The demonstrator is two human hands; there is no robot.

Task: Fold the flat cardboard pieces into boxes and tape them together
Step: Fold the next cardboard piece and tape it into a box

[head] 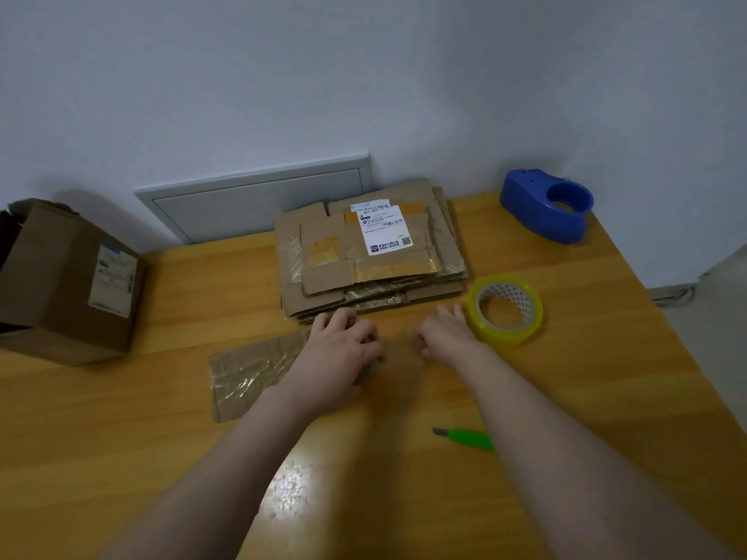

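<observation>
On the worktop (574, 398), your hands lie apart.
Left hand (343, 353) grips a flat cardboard piece (246, 369) by its end; right hand (444, 337), loosely curled, holds nothing.

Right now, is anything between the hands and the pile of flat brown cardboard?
No, nothing visible. The left hand is at the near edge of the stack of flat brown cardboard pieces, and only bare wooden table lies before the right hand. The yellow tape roll sits beside it, not between.
</observation>
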